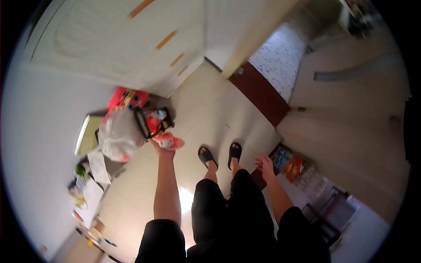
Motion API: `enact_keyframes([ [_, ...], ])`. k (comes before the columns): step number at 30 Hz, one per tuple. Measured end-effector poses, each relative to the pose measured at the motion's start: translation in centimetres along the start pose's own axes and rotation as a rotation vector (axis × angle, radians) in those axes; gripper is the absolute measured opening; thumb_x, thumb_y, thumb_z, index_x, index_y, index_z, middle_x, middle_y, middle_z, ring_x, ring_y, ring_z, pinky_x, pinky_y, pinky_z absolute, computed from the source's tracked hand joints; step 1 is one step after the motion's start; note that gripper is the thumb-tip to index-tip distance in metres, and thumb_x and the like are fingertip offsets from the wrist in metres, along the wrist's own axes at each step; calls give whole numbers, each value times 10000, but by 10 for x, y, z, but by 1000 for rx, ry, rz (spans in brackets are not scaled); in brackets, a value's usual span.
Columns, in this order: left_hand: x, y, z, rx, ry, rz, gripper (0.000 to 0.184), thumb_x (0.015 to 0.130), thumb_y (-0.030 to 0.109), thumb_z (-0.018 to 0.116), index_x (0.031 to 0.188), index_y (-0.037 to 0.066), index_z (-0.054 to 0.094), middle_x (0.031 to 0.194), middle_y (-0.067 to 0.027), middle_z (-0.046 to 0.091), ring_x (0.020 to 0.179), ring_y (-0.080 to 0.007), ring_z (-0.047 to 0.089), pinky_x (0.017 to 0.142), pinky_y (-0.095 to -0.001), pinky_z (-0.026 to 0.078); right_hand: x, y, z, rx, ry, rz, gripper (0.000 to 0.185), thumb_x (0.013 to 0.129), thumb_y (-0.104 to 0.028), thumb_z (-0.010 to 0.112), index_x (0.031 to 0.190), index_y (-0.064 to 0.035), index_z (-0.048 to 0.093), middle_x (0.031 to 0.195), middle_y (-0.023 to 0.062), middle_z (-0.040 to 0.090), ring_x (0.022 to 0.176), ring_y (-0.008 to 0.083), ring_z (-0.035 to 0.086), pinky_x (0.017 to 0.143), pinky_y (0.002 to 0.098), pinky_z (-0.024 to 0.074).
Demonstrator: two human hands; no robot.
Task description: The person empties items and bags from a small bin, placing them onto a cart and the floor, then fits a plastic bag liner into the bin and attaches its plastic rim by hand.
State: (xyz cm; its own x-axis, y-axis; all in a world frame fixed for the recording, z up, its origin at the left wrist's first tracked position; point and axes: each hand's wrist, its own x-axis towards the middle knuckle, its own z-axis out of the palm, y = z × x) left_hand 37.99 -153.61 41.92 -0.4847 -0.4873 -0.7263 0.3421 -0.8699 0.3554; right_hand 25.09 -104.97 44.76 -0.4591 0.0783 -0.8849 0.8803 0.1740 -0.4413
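Note:
My left hand reaches forward at the left, its fingers partly hidden behind a crumpled red-and-white plastic bag that it appears to grip. Just past it is a black-framed container with red items in it; whether my fingers also touch its frame I cannot tell. A large, full whitish plastic bag bulges beside the container. My right hand hangs at the right with nothing in it, fingers apart and slightly blurred, near some packaged goods.
Behind the bags, red items lie against the white cabinet with orange handles. A dark brown threshold leads to a blue-patterned floor. My feet in black slippers stand on pale tiles. A dark chair is at lower right.

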Motion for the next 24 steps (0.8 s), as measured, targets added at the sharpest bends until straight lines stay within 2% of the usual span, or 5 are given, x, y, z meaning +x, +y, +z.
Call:
enact_keyframes([
  [9, -136, -262, 95, 1010, -351, -707, 475, 1028, 365, 489, 1392, 64, 536, 860, -190, 688, 796, -309, 710, 719, -428, 596, -2, 175, -259, -99, 795, -312, 255, 983, -270, 607, 1018, -21, 648, 924, 66, 650, 820, 211, 627, 746, 365, 519],
  [13, -177, -423, 98, 1582, -908, -601, 481, 994, 281, 507, 1416, 52, 537, 953, -102, 682, 844, -187, 654, 780, -313, 540, -39, 185, -349, -10, 1221, -456, 276, 980, -222, 605, 1150, -6, 618, 1052, 107, 620, 896, 214, 584, 817, 334, 483],
  [15, -228, -488, 114, 1562, -837, -767, 499, 979, 267, 515, 1422, 37, 533, 971, -71, 676, 839, -152, 620, 786, -281, 509, -34, 207, -405, -9, 1365, -408, 358, 967, -220, 612, 1232, 18, 588, 1148, 174, 609, 1049, 303, 593, 946, 400, 475],
  [21, -314, -637, 101, 1649, -830, -891, 559, 941, 241, 561, 1451, 18, 499, 1121, -73, 658, 937, -135, 602, 852, -285, 490, 4, 248, -558, -250, 1409, -253, 548, 992, -265, 580, 1426, 47, 456, 1414, 252, 509, 1349, 362, 463, 1137, 408, 341],
  [24, -330, -677, 82, 1568, -795, -936, 509, 916, 188, 576, 1392, 11, 532, 1012, -47, 640, 879, -141, 592, 806, -297, 490, 14, 240, -589, 61, 1191, -166, 488, 1018, -277, 555, 1395, 29, 501, 1309, 189, 583, 1195, 286, 526, 1043, 380, 398],
])
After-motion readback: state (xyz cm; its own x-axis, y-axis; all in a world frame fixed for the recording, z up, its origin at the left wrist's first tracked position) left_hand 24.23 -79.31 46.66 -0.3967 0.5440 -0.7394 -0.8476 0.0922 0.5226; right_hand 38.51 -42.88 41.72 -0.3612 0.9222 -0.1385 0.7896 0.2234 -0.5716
